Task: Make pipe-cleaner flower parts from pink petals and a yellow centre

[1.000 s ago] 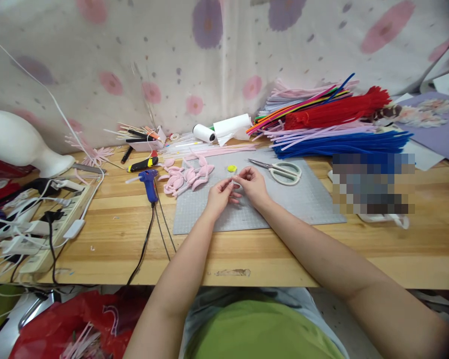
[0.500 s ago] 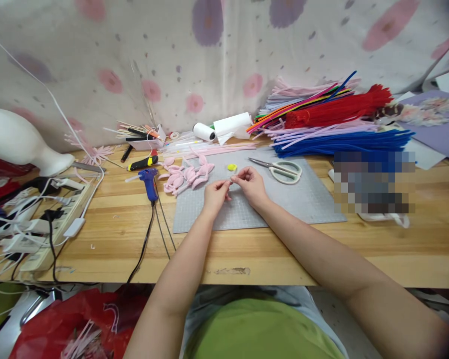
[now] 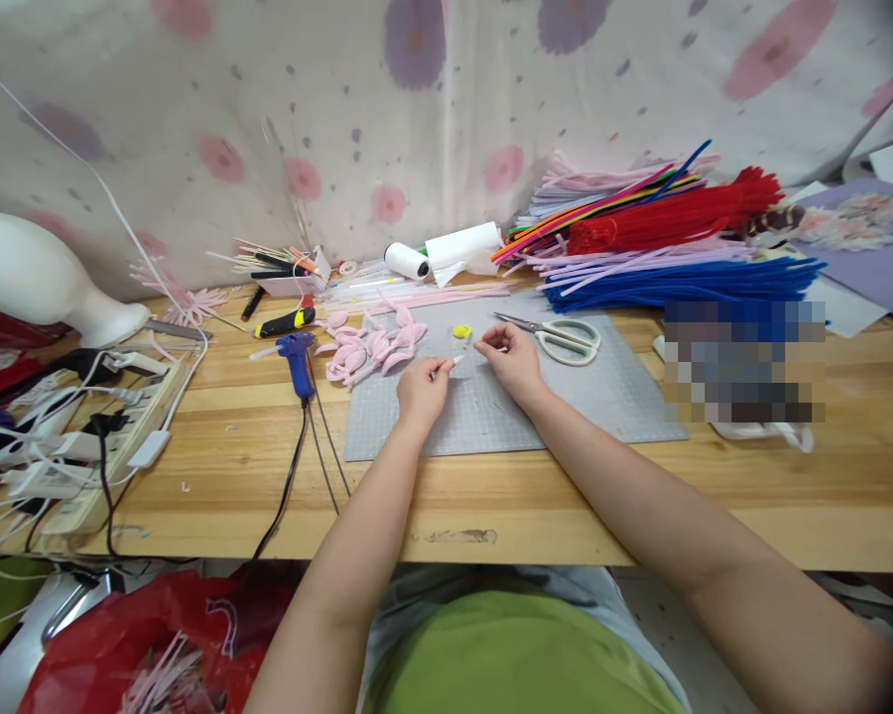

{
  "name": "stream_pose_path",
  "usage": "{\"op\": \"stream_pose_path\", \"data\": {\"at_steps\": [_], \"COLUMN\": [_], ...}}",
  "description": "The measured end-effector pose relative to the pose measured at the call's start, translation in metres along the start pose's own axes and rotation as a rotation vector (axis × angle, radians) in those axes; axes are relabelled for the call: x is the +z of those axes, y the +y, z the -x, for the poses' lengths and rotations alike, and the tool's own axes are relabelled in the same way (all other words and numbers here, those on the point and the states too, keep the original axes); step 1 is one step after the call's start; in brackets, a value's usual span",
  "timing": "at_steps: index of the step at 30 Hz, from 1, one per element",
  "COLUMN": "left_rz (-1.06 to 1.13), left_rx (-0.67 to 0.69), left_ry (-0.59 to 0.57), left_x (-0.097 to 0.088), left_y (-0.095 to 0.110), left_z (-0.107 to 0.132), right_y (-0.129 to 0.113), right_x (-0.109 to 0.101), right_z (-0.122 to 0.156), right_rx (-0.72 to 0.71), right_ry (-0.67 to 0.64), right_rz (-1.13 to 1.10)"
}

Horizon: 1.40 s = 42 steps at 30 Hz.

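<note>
My left hand [image 3: 423,390] is closed in a pinch above the grey cutting mat [image 3: 602,416]. A small white piece [image 3: 458,359] sticks out from its fingertips. Just to the right, my right hand [image 3: 512,359] has thumb and forefinger brought together; whatever they pinch, if anything, is too small to make out. A narrow gap separates the two hands. Beyond them a small yellow piece [image 3: 462,331] lies on the mat. Scissors [image 3: 566,339] with pale handles rest behind my right hand. Pink fuzzy petal shapes [image 3: 376,347] are heaped to the left of my left hand.
A blue glue gun [image 3: 298,365] with a black cord stands left of the mat, near a yellow-black cutter [image 3: 285,322]. Bundles of blue [image 3: 677,283] and red pipe cleaners [image 3: 685,213] fill the back right. A cabled power strip [image 3: 130,421] lies far left.
My hands have drawn apart: the right moved to the right, the left slightly left. The white piece now shows at my left fingertips.
</note>
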<state>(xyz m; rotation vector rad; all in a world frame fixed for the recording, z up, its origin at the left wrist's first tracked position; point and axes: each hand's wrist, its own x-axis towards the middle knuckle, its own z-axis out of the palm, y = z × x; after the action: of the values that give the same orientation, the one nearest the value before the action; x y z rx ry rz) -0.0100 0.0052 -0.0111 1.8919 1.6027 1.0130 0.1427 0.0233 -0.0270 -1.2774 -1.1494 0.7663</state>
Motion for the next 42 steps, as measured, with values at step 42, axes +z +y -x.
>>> {"op": "stream_pose_path", "data": {"at_steps": [42], "left_rz": [-0.292], "left_rx": [0.131], "left_ry": [0.064], "left_x": [0.009], "left_y": [-0.008], "left_z": [-0.005], "right_y": [0.009], "right_x": [0.016], "right_z": [0.005], "right_rx": [-0.01], "right_ry": [-0.194], "right_rz": [0.052]}}
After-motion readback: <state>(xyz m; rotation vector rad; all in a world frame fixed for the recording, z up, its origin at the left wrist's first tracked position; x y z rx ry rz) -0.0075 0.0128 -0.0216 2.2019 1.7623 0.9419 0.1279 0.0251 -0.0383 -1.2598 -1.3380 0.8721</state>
